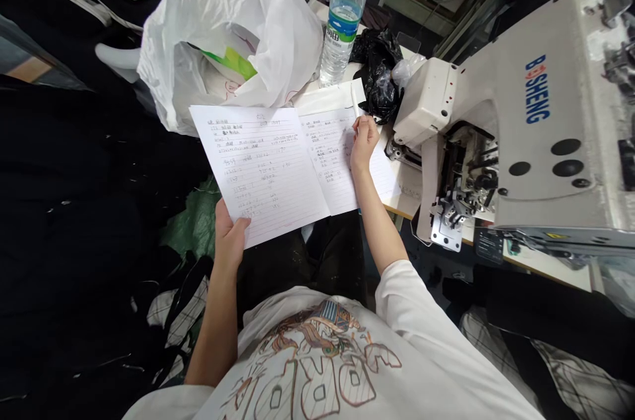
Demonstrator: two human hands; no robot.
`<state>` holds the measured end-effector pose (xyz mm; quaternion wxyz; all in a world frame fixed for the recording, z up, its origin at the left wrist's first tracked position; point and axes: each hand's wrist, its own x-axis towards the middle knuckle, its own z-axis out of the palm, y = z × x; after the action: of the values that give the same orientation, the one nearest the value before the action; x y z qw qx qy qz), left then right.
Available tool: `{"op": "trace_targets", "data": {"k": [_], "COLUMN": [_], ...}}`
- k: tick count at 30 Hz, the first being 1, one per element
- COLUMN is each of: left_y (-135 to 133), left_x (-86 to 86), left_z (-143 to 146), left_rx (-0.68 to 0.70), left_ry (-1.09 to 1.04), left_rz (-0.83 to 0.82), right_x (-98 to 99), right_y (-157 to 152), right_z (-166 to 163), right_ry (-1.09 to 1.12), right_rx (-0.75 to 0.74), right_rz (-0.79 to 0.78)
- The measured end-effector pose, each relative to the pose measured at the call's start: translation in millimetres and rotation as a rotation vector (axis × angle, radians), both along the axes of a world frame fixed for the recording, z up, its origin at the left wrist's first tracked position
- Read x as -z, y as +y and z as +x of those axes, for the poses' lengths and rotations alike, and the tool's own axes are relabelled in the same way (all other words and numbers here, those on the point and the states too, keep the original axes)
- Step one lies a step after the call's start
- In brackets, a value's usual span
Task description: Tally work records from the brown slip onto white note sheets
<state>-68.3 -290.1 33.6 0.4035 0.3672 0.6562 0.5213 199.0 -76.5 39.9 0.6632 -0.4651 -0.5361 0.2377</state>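
An open notebook [270,175] with handwritten lines on both pages spans the space in front of me. My left hand [231,231] grips the lower left edge of its left page, thumb on top and the other fingers hidden underneath. Over the right page, my right hand [364,142] is closed around a white pen [354,101], whose upper end points away from me. The pen's tip is hidden by the hand. Beyond the notebook stand a white plastic bag [292,30] and a water bottle [342,23] with a green cap.
A white sewing machine [496,89] fills the right side, close to my right arm. A black plastic bag [381,66] lies beside the bottle on the white table [409,185]. Dark cloth [74,208] is heaped on the left. Checked fabric [570,364] lies at lower right.
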Motion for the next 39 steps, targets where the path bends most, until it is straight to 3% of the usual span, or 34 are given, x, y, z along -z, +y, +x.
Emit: {"op": "trace_targets", "data": {"k": [9, 16, 25, 32, 39], "left_y": [-1.9, -9.9, -8.9, -7.7, -7.5], "left_x": [-7.5, 0.6, 5.5, -2.9, -6.2], "left_z": [5.0, 1.7, 1.4, 3.7, 4.7], "left_rx": [-0.027, -0.026, -0.054, 0.045, 0.044], "left_ry": [-0.027, -0.02, -0.003, -0.033, -0.026], "left_rz": [-0.02, 0.011, 0.027, 0.019, 0.0], "right_x": [-11.2, -14.5, -12.1, -15.6, -14.8], "right_y": [-6.4, -10.5, -10.4, -11.0, -10.2], "right_z": [-6.6, -7.5, -4.9, -6.8, -6.9], "right_ry": [-0.092, -0.166, -0.212, -0.117, -0.09], "right_rx": [0.136, 0.237, 0.188, 0.165, 0.155], "right_rz": [0.054, 0.068, 0.049, 0.03, -0.028]}}
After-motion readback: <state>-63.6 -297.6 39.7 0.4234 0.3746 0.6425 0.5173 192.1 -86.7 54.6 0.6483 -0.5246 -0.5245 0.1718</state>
